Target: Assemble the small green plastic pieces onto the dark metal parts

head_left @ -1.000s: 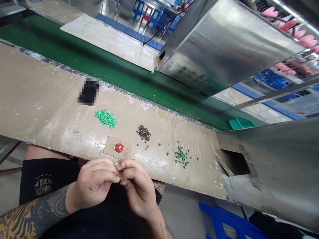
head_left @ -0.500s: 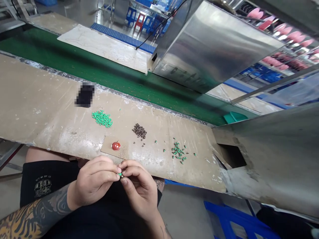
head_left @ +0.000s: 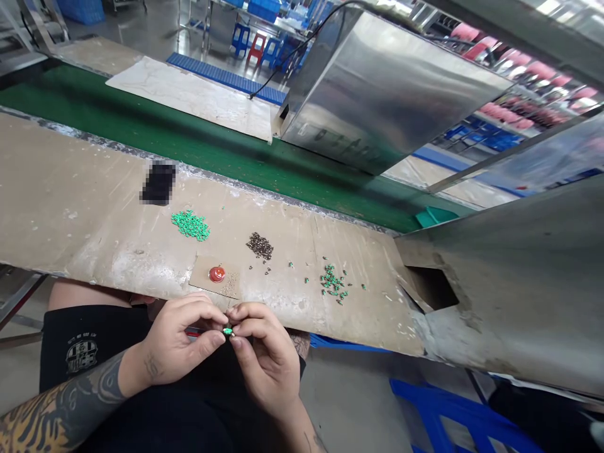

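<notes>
Two people's-worth of fingers is wrong to imply, so plainly: both the left hand (head_left: 182,340) and right hand (head_left: 267,362) are pinching what seems a green bead (head_left: 228,331) just off the tan bench (head_left: 85,226).

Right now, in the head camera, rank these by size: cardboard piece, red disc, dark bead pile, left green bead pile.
Largest to smallest: cardboard piece, left green bead pile, dark bead pile, red disc.

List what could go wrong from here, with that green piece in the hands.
The small green piece, pinched between the left hand and right hand, is tiny and may slip past the edge of the tan work board to the lap or floor.

The loose green pieces could be swept into the square opening in the board.

A careless hand could knock the red round piece on its brown card.
</notes>
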Tool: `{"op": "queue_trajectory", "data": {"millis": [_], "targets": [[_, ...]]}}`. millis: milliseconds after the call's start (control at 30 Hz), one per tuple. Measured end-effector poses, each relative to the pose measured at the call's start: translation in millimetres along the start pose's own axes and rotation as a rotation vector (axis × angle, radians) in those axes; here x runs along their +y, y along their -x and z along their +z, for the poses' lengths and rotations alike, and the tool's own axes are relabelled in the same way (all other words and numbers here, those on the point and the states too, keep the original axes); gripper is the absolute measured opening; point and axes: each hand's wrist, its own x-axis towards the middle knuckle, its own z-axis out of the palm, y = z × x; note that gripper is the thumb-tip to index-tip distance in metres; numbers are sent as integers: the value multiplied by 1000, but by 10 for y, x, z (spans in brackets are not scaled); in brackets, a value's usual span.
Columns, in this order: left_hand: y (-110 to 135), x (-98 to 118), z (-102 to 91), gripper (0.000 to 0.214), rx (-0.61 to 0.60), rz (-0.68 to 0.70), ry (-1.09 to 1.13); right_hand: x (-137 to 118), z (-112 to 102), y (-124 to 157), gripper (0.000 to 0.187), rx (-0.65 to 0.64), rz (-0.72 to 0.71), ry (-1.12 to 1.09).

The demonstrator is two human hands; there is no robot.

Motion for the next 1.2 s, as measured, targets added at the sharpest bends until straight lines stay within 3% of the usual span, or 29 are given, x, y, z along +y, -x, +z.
{"op": "queue_trajectory", "data": {"millis": [167,600,1200], "targets": [[6,36,-6,12,-87,-20,-19,-33,-1,18,28,-34,-53,57],[11,-6,23,8,-36,198,-209,-65,23,41,23,20,-32,106],[25,-20,-76,11,-136,301,-503,-111,57,-29,31,3,-83,193]]}}
